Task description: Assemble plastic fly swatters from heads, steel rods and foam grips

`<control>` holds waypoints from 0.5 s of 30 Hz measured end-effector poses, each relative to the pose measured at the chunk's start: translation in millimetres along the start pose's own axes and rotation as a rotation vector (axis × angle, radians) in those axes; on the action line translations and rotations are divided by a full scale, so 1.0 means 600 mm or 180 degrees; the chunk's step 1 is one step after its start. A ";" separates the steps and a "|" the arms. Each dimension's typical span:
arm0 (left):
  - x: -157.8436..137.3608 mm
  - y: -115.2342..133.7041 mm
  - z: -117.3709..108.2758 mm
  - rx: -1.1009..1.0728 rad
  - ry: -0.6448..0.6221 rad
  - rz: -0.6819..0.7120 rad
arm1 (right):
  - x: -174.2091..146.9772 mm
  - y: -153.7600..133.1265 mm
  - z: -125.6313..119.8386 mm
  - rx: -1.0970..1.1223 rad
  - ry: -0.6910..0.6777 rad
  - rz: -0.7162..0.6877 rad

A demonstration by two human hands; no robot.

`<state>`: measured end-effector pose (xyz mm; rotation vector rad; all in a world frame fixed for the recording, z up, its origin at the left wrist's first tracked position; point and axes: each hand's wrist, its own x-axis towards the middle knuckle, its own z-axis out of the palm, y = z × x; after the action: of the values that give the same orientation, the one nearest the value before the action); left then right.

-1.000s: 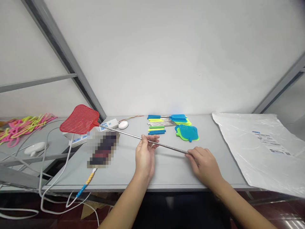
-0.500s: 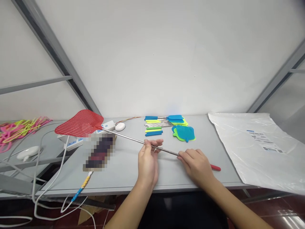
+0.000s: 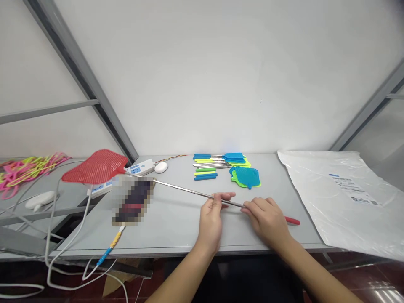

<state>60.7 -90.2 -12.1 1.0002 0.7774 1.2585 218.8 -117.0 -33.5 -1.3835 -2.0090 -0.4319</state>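
Observation:
A red fly swatter (image 3: 96, 167) with a long metal rod is held aslant over the table, its perforated head up at the left. My left hand (image 3: 213, 221) pinches the rod between thumb and fingers near its middle. Closed round the rod's lower part is my right hand (image 3: 267, 216), and the red grip (image 3: 292, 221) sticks out beyond it. Behind my hands lie blue and green swatter heads (image 3: 246, 176), several loose coloured handles (image 3: 205, 174) and a row of swatters with metal rods (image 3: 217, 160).
A white plastic bag (image 3: 341, 202) with a label covers the table's right side. At the left are a power strip (image 3: 142, 168), a round white device (image 3: 161, 167), a blurred-out object (image 3: 134, 202) and hanging white cables. Pink and yellow pieces (image 3: 28, 170) are piled at far left.
My left hand has slid right along the rod, closer to my right hand. The swatter's red head has shifted left and slightly down. My right hand keeps its hold.

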 end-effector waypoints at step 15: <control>0.015 0.014 -0.003 -0.0360 0.0472 0.0161 | 0.000 0.010 -0.005 -0.0067 0.0209 0.0055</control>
<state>57.5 -80.9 -4.7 0.8468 0.7894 1.4169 224.9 -116.4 -32.0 -1.3809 -1.9436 -0.4859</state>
